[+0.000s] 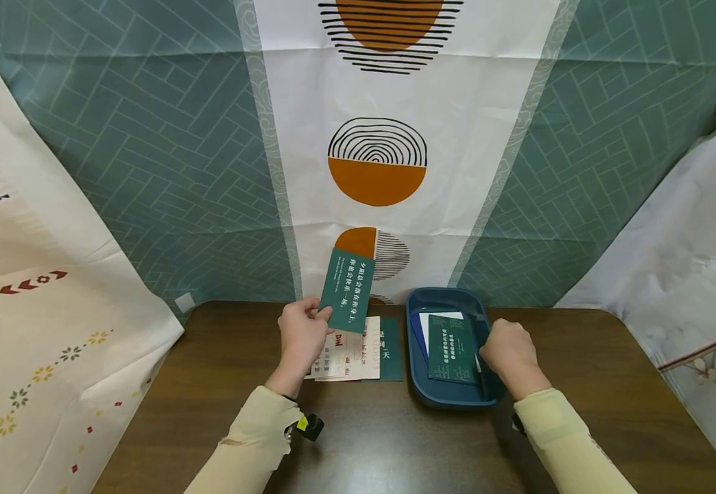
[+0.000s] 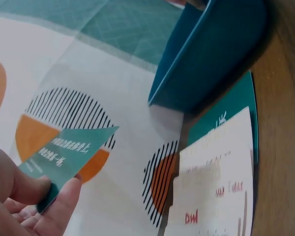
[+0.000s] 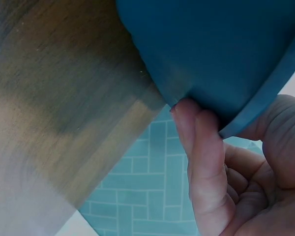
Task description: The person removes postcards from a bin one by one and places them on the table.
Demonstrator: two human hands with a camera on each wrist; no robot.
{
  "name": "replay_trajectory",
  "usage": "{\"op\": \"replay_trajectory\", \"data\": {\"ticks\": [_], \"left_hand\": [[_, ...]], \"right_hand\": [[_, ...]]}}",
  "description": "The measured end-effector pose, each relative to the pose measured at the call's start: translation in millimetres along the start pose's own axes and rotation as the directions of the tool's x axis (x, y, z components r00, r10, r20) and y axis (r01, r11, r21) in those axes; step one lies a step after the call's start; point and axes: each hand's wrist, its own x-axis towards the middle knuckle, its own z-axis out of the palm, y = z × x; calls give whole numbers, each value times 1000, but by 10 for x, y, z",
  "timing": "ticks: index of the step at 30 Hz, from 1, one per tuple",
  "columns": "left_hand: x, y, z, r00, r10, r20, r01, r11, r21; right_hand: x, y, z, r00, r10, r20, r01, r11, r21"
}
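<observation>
My left hand (image 1: 304, 334) pinches a green card (image 1: 347, 291) with white writing by its lower edge, thumb on one face and fingers behind. The card is tilted up above several overlapping cards on the table, cream ones (image 1: 371, 350) with red print and a green one (image 1: 391, 350) under them at the right. To their right, a dark blue plastic tray (image 1: 450, 403) holds a green card (image 1: 452, 348) on top of white and blue ones. My right hand (image 1: 511, 353) grips the tray's right wall, fingers (image 3: 206, 157) against the outside and thumb over the rim.
A brown wooden table (image 1: 358, 446) lies under everything. Behind its back edge hangs a green and white cloth (image 1: 457, 226) with orange half circles. Patterned pale cloths hang at the left (image 1: 55, 343) and right (image 1: 660, 274).
</observation>
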Motion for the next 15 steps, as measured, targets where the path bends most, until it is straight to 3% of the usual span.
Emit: {"op": "replay_trajectory", "data": {"ticks": [6,15], "left_hand": [[-9,-132,-188,1000,-28,-4,28,999,26],[-28,-501,-507,994,-92,-58,100,984,147]], "right_hand": [[6,18,1,1000,-1,-3,1,1000,5],[-1,9,18,1000,-3,-25,3,1000,10]]}}
